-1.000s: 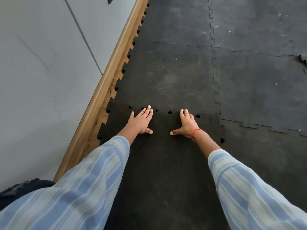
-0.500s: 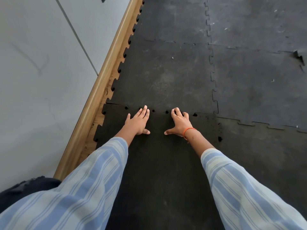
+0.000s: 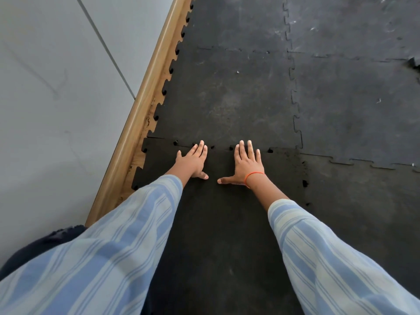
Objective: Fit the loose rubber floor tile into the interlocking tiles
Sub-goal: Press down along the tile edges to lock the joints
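The loose black rubber tile (image 3: 218, 223) lies on the floor under my arms, its toothed far edge meeting the laid tile ahead (image 3: 227, 98). Small dark gaps show along that seam near my fingers. My left hand (image 3: 192, 162) presses flat on the loose tile's far edge, fingers reaching the seam. My right hand (image 3: 246, 164), with an orange wrist band, lies flat beside it with fingers spread and tips on the seam. Neither hand holds anything. The tile's right edge (image 3: 304, 183) borders another laid tile, with a few gaps.
A wooden skirting board (image 3: 136, 123) and grey wall (image 3: 56, 98) run along the left, with bare floor showing between skirting and tile teeth. Joined dark tiles (image 3: 354, 105) cover the floor ahead and right. One tile corner (image 3: 413, 63) curls up at far right.
My right hand has flattened and stretched its fingers forward onto the seam. My left hand stayed flat at the edge. The view shifted slightly.
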Demonstrator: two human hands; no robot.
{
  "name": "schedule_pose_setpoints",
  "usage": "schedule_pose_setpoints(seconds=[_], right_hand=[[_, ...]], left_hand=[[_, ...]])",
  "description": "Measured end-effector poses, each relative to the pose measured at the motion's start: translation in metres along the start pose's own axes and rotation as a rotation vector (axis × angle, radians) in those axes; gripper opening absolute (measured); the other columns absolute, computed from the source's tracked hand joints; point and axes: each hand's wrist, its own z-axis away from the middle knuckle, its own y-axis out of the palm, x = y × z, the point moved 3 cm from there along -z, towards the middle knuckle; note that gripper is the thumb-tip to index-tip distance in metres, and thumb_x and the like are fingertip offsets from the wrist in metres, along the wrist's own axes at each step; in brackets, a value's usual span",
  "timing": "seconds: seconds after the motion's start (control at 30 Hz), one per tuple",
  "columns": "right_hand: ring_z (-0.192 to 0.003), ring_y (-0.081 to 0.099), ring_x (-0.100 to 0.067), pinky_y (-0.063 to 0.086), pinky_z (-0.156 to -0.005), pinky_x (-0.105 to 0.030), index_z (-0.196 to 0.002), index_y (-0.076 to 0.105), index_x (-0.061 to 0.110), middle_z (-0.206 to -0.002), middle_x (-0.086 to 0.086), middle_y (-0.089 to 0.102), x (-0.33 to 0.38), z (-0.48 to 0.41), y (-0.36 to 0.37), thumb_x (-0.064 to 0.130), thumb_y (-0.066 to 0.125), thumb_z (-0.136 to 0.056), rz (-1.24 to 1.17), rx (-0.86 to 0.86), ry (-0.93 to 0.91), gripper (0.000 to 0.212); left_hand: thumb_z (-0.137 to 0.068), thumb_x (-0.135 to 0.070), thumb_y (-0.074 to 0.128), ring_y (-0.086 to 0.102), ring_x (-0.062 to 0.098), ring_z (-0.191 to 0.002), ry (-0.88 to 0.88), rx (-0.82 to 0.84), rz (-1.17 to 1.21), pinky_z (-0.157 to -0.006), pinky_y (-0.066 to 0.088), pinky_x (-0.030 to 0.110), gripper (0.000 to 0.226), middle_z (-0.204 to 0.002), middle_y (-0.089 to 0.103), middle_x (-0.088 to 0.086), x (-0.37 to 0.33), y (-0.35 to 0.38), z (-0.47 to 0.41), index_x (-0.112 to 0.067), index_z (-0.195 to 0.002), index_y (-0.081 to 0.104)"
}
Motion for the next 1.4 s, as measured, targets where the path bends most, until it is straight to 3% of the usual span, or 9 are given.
schedule_pose_setpoints(seconds=[0.13,0.37,0.47,0.57,0.67,1.3,1.4], right_hand=[[-0.146,-0.017,-0.023,-0.002,-0.119,-0.045,-0.15,-0.011,0.006,-0.158,-0.009,-0.021,-0.004,0.005,0.0,0.072,0.06,-0.073,0.013,0.029,-0.052,0.124],[-0.144,-0.023,-0.021,-0.003,-0.119,-0.044,-0.148,-0.019,0.009,-0.155,-0.006,-0.03,-0.005,0.003,0.004,0.07,0.056,-0.077,0.034,0.113,-0.053,0.12],[-0.144,-0.022,-0.021,-0.003,-0.119,-0.043,-0.148,-0.018,0.008,-0.156,-0.006,-0.029,-0.004,0.005,0.002,0.07,0.058,-0.076,0.037,0.118,-0.042,0.121],[-0.145,-0.02,-0.021,-0.001,-0.119,-0.043,-0.149,-0.017,0.007,-0.157,-0.006,-0.026,-0.004,0.005,0.001,0.07,0.058,-0.075,0.035,0.085,-0.047,0.122],[-0.145,-0.019,-0.021,0.0,-0.119,-0.043,-0.149,-0.016,0.007,-0.157,-0.006,-0.026,-0.005,0.006,0.003,0.07,0.059,-0.075,0.012,0.07,-0.057,0.123],[-0.144,-0.022,-0.021,-0.002,-0.119,-0.044,-0.148,-0.019,0.008,-0.156,-0.006,-0.028,-0.006,0.006,0.003,0.07,0.059,-0.075,-0.024,0.083,-0.062,0.123],[-0.146,-0.018,-0.02,0.001,-0.12,-0.042,-0.149,-0.016,0.007,-0.157,-0.006,-0.025,-0.009,0.013,0.004,0.072,0.062,-0.07,-0.061,0.017,-0.028,0.129]], left_hand=[[-0.089,-0.04,0.062,-0.013,0.022,-0.148,-0.01,-0.011,0.025,-0.116,0.008,0.058,0.103,-0.157,-0.028,0.002,-0.006,0.0,-0.001,-0.014,-0.151,-0.016],[-0.089,-0.044,0.06,-0.016,0.022,-0.147,0.029,0.041,0.039,-0.117,0.007,0.056,0.105,-0.156,-0.032,0.001,0.002,0.001,-0.011,-0.016,-0.15,-0.021],[-0.086,-0.051,0.062,-0.013,0.022,-0.148,0.023,-0.035,0.038,-0.117,0.005,0.055,0.109,-0.157,-0.028,0.002,0.002,0.003,-0.01,-0.015,-0.151,-0.017],[-0.07,-0.071,0.064,-0.016,0.027,-0.147,-0.164,-0.155,0.156,-0.116,0.001,0.053,0.129,-0.157,-0.028,0.009,0.037,0.013,-0.001,-0.013,-0.15,-0.019],[-0.058,-0.082,0.062,-0.019,0.032,-0.145,-0.248,-0.142,0.203,-0.116,-0.001,0.054,0.14,-0.154,-0.034,0.013,0.067,0.025,0.005,-0.018,-0.149,-0.024],[-0.058,-0.074,0.07,-0.022,0.029,-0.145,-0.236,-0.051,0.173,-0.115,-0.003,0.056,0.144,-0.154,-0.034,0.01,0.069,0.012,-0.006,-0.012,-0.148,-0.024],[-0.068,-0.064,0.072,-0.017,0.027,-0.146,-0.087,-0.058,0.077,-0.116,0.001,0.058,0.133,-0.157,-0.029,0.007,0.039,0.002,-0.005,-0.012,-0.15,-0.019]])
